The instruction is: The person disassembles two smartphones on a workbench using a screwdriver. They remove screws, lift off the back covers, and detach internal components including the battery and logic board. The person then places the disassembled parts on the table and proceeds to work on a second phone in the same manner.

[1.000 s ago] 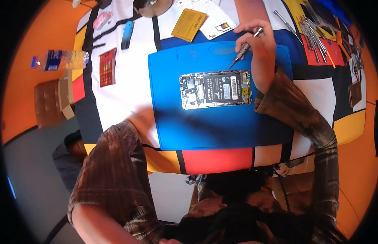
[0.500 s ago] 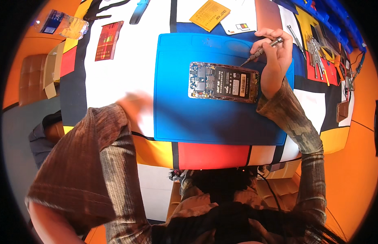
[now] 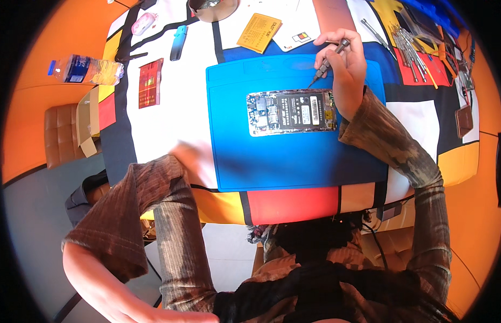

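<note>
Opened smartphone (image 3: 291, 112) lying flat on a blue mat (image 3: 285, 167), its circuitry exposed. The black battery (image 3: 302, 111) inside carries white printed lines and a pale barcode label. A yellow packet (image 3: 259, 32) beyond the mat has dark printing; a clear bottle (image 3: 94, 70) on its side at far left wears a blue label with white lettering.

The right hand (image 3: 342, 63) is closed around a slim metal screwdriver (image 3: 327, 64), its tip pointing down at the phone's far edge; whether they touch cannot be told. The left hand (image 3: 192, 157) is blurred near the mat's left edge, and its fingers cannot be made out.

The desk (image 3: 172, 129) has a cloth of coloured blocks. On it, a red packet (image 3: 149, 83) lies left of the mat, a white panel (image 3: 289, 40) beside the yellow packet, and metal tools (image 3: 409, 51) at far right. The right hand and brown sleeve (image 3: 387, 129) hide part of the mat's right side.
</note>
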Action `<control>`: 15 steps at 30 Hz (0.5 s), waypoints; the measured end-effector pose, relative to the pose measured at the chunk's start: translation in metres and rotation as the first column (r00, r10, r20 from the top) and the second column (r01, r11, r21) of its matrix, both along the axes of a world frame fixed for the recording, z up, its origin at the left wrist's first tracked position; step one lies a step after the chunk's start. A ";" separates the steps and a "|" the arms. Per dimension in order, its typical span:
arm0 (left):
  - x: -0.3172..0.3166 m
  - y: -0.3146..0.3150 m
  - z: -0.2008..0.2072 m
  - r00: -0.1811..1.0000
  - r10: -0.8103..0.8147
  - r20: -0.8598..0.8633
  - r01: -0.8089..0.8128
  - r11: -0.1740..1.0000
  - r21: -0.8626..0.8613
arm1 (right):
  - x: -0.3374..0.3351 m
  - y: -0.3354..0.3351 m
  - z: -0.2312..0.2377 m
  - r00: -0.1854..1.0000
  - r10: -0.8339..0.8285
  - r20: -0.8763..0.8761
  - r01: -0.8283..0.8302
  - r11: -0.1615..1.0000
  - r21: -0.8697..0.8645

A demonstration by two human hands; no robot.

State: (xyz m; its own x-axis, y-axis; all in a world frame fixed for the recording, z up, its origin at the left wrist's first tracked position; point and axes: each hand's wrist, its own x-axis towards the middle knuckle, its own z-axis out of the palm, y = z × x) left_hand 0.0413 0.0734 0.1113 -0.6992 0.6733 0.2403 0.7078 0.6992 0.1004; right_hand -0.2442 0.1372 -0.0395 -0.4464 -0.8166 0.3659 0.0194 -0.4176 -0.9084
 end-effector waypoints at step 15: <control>-0.005 -0.002 -0.017 0.998 -0.058 0.001 0.058 0.998 0.007 | 0.006 0.004 0.003 0.973 0.023 -0.229 -0.041 0.996 -0.076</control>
